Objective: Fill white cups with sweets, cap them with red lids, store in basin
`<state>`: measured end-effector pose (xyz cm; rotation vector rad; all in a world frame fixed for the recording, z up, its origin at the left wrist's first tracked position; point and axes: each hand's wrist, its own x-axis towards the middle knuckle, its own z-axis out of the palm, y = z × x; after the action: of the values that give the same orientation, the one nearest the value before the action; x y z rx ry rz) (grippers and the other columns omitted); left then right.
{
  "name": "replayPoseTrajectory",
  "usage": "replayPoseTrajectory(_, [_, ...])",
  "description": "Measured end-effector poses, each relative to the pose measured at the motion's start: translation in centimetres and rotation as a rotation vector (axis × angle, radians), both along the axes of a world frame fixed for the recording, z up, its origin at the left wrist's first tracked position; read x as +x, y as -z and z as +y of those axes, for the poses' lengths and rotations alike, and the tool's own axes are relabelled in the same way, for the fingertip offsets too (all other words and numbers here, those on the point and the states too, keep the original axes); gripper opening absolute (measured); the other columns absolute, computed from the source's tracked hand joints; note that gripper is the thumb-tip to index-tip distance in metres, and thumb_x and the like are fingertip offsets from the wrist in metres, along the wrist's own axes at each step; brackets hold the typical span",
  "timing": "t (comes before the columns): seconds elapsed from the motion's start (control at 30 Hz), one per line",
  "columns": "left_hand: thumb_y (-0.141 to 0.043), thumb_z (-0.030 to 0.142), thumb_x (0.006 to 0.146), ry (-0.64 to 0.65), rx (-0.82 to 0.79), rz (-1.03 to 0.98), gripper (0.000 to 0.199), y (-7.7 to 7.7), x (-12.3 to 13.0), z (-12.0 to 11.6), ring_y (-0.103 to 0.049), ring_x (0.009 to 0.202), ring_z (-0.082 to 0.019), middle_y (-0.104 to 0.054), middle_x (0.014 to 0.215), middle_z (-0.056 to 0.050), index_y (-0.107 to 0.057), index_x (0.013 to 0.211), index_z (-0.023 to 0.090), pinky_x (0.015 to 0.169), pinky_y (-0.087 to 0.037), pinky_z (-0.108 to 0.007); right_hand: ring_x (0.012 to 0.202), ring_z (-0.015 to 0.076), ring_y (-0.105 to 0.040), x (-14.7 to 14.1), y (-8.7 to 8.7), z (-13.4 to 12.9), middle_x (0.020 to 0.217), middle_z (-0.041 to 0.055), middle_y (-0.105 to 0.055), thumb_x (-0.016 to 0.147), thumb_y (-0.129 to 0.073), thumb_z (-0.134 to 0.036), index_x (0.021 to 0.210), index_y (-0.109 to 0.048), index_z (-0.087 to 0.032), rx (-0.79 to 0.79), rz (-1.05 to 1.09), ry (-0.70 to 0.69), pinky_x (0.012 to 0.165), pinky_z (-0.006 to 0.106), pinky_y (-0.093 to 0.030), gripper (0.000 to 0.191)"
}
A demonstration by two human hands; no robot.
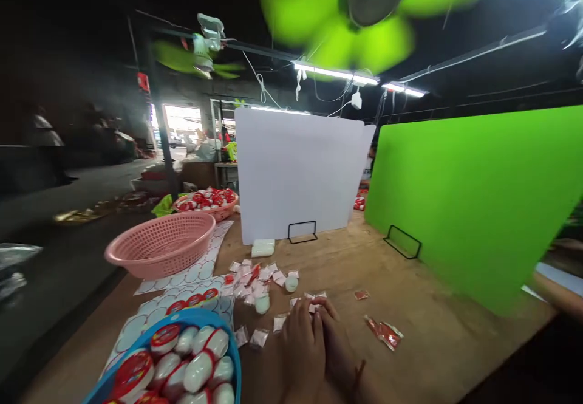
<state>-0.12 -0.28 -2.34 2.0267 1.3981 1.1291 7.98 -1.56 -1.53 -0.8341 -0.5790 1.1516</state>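
1. Noting hands: left hand (299, 350) and right hand (337, 348) lie side by side, touching, on the wooden table (423, 307); fingers (304, 318) curled and pressed together, tips meeting; cannot tell whether they pinch anything.
2. Just past the fingertips, small wrappers (315, 298) touch or nearly touch them; more wrappers (257, 282) lie in a loose heap beyond and left of the fingers; two more (259, 338) lie nearer, left of the fingers.
3. Loose white pods: one (262, 304) just left of the fingers, among the wrappers; another (291, 284) farther out, at the heap's edge.
4. Right of the fingers, apart from them: red sachets (383, 333); a smaller red packet (361, 295) beyond those.
5. Left of the fingers: blue tray (218, 325) full of white pods banded in red; printed sheet (182, 276) under and beyond it; pink basket (159, 246) farther out, on the sheet's left.
6. Well beyond the fingers: basket of banded pods (204, 205); white board (296, 173) and green board (473, 209), upright in black wire stands (302, 232); white bar (263, 248) at the white board's foot.
7. Far right of the fingers: another person's forearm (558, 294), at the table's edge; blurred green fan (346, 15) overhead.
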Motion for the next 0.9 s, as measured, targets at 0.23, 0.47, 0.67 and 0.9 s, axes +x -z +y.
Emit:
replayPoseTrajectory(0.23, [-0.039, 0.024, 0.098, -0.077, -0.005, 0.032, 0.041, 0.1, -0.2, 0.3, -0.055, 0.135, -0.031, -0.065, 0.137, -0.014, -0.063, 0.132, 0.023, 0.112, -0.043, -0.055, 0.056, 0.0146, -0.054, -0.4, 1.1, 0.2, 0.066, -0.0045, -0.065, 0.073, -0.081, -0.04, 0.094, -0.059, -0.025, -0.049, 0.023, 0.016, 0.055, 0.024, -0.038, 0.035])
replayPoseTrajectory(0.47, [-0.04, 0.02, 0.096, -0.127, -0.005, 0.071, 0.04, 0.4, 0.0, 0.0, -0.055, 0.133, -0.031, -0.063, 0.138, -0.017, -0.062, 0.129, 0.015, 0.114, -0.04, -0.055, 0.062, 0.0148, -0.055, 0.3, 2.0, 0.2, 0.067, -0.0049, -0.062, 0.074, -0.079, -0.036, 0.091, -0.062, -0.024, -0.026, -0.011, -0.071, 0.06, 0.024, -0.041, 0.027])
replayPoseTrajectory(0.67, [-0.04, 0.015, 0.094, -0.183, -0.062, -0.048, 0.039, -0.3, 0.0, -0.2, -0.057, 0.128, -0.025, -0.067, 0.132, -0.011, -0.065, 0.123, 0.019, 0.114, -0.04, -0.046, 0.08, 0.0199, -0.062, 0.4, 2.9, 1.2, 0.08, 0.0004, -0.069, 0.067, -0.078, -0.044, 0.078, -0.068, -0.021, -0.035, -0.263, 0.016, 0.079, 0.03, -0.05, 0.027])
replayPoseTrajectory(0.9, [-0.046, 0.023, 0.093, -0.289, -0.046, -0.235, 0.027, 0.2, 0.2, 0.3, -0.064, 0.11, -0.027, -0.072, 0.113, -0.009, -0.069, 0.107, 0.022, 0.098, -0.048, -0.044, 0.064, 0.0189, -0.063, -1.1, 1.0, 3.3, 0.074, -0.0008, -0.067, 0.073, -0.072, -0.049, 0.092, -0.062, -0.021, -0.038, -0.307, 0.179, 0.061, 0.03, -0.052, 0.035])
